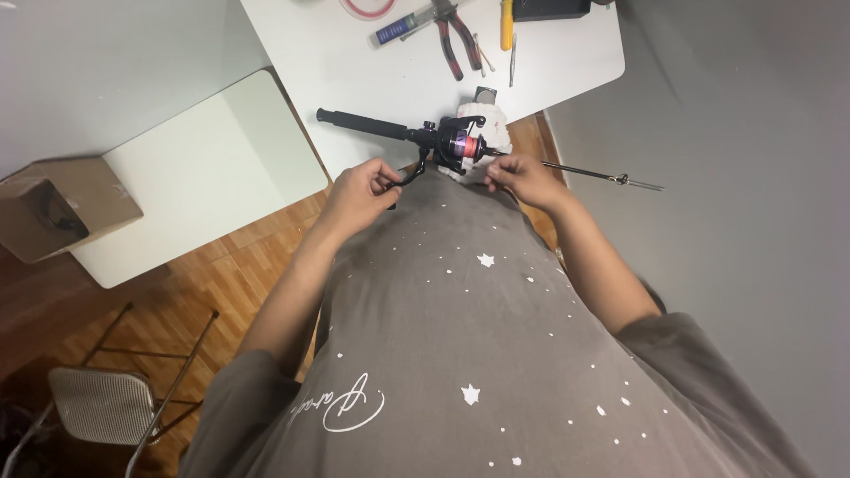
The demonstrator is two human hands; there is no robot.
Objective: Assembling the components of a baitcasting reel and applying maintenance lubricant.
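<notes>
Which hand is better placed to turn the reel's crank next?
Left, most likely. The left hand already pinches the crank handle of the black spinning reel. The right hand sits on the far side, gripping the thin rod just past the reel, so it steadies rather than cranks.

Bare white table (354,62) left of pliers (456,40); fishing rod (416,134) across its edge.

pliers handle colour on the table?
Red and black grips on the pliers, lying on the white table. Head view, top centre.
</notes>
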